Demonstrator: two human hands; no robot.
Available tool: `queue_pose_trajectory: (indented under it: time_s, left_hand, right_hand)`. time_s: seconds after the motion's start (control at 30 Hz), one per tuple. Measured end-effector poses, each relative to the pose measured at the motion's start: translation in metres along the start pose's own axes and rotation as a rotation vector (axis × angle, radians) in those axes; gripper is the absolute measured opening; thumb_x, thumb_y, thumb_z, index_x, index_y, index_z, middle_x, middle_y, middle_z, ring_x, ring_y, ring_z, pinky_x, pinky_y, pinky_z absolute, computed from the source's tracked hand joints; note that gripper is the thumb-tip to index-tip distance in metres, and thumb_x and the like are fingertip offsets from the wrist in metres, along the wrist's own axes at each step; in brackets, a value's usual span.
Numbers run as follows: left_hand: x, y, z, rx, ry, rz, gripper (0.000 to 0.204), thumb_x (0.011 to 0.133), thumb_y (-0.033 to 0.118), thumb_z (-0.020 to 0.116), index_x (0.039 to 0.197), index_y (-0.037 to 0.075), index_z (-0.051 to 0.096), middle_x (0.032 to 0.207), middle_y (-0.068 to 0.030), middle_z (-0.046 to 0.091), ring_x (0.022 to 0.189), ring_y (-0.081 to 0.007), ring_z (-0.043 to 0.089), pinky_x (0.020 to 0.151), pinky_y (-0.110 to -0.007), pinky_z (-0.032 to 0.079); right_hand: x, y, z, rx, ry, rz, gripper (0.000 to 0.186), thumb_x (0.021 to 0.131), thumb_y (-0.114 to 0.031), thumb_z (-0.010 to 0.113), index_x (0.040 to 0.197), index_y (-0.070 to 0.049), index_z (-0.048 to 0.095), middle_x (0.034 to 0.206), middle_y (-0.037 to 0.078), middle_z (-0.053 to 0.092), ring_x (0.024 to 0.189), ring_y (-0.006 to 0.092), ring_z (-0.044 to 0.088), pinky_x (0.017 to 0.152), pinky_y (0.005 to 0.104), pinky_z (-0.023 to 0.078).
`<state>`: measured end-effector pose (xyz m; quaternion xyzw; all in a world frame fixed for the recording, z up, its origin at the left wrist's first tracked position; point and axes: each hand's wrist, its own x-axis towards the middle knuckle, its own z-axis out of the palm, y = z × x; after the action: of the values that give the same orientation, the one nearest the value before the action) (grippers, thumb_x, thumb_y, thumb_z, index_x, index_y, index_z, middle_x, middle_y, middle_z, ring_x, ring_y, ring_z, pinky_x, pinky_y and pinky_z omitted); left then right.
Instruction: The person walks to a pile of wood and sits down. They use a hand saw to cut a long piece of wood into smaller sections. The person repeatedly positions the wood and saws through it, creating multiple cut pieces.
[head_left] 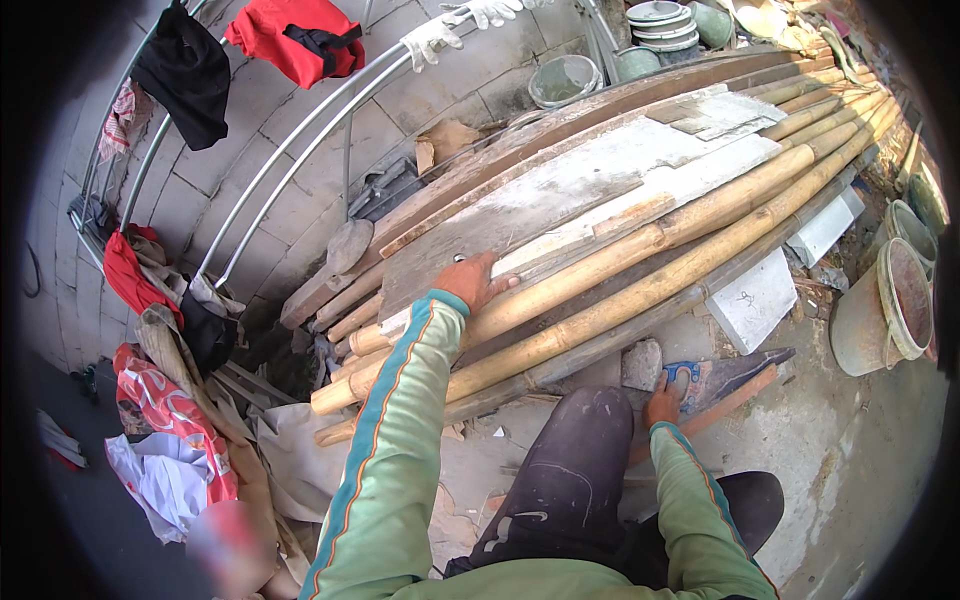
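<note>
Rough concrete ground (860, 450) is seen outdoors, with a tiled wall behind and clothes hung on a metal rail (300, 120). A stack of bamboo poles (640, 270) and weathered boards (560, 190) lies slantwise across the ground, its near ends at the lower left.

The left hand (476, 281) is laid palm-down on the stack where a board meets the uppermost pole, fingers spread and loosely curled over the wood; nothing is lifted. The right hand (662, 398) is closed around the blue handle of a saw (725, 372), which rests on the ground just beside the near edge of the stack, next to a small stone block (641, 363). A knee (585, 450) is raised between the arms.

A risk may be judged here: the poles are round and loosely piled, so one could roll under the pressing hand, and splinters from the boards could catch the bare palm. Buckets (890, 310) stand well apart at the right.
</note>
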<state>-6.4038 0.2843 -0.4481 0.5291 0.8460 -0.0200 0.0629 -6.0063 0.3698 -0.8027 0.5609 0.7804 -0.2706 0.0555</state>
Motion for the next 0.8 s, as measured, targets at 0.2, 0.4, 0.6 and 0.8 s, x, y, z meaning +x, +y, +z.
queue_pose_trajectory:
  time_s: [0.2,0.4,0.6,0.8]
  left_hand:
    - [0.001,0.01,-0.008,-0.005,-0.055,-0.069,0.069,0.098,0.068,0.061,0.129,0.007,0.059,0.111,-0.0285,0.073,0.102,-0.0496,0.07,0.089,-0.057,0.055]
    - [-0.018,-0.005,0.01,-0.058,0.155,0.069,0.055,0.1,0.058,0.062,0.132,0.013,0.061,0.123,-0.0206,0.069,0.109,-0.0449,0.069,0.09,-0.056,0.055]
    - [-0.01,0.013,0.014,-0.034,0.228,0.096,0.049,0.101,0.051,0.063,0.126,0.008,0.063,0.125,-0.0162,0.068,0.111,-0.0382,0.07,0.096,-0.051,0.055]
    - [-0.021,0.012,0.002,-0.13,0.143,0.003,0.051,0.099,0.051,0.065,0.122,0.006,0.063,0.124,-0.0164,0.069,0.111,-0.0377,0.07,0.097,-0.051,0.056]
  right_hand:
    - [0.028,0.009,0.01,-0.176,0.083,-0.024,0.09,0.095,-0.004,0.062,0.172,-0.02,0.016,0.163,0.024,0.034,0.149,0.0428,0.039,0.119,0.0503,0.041]
    - [0.026,0.003,-0.018,-0.125,-0.144,0.096,0.101,0.092,-0.007,0.069,0.172,-0.025,0.01,0.165,0.027,0.034,0.149,0.041,0.043,0.119,0.0497,0.042]
    - [0.013,0.009,-0.083,0.496,0.551,0.149,0.091,0.086,0.001,0.067,0.165,-0.016,0.025,0.14,0.03,0.057,0.128,0.0472,0.06,0.111,0.0481,0.048]
    - [-0.031,0.058,-0.214,1.365,0.897,0.147,0.068,0.094,-0.011,0.073,0.154,-0.001,0.043,0.098,0.008,0.058,0.075,0.0213,0.057,0.072,0.0354,0.051]
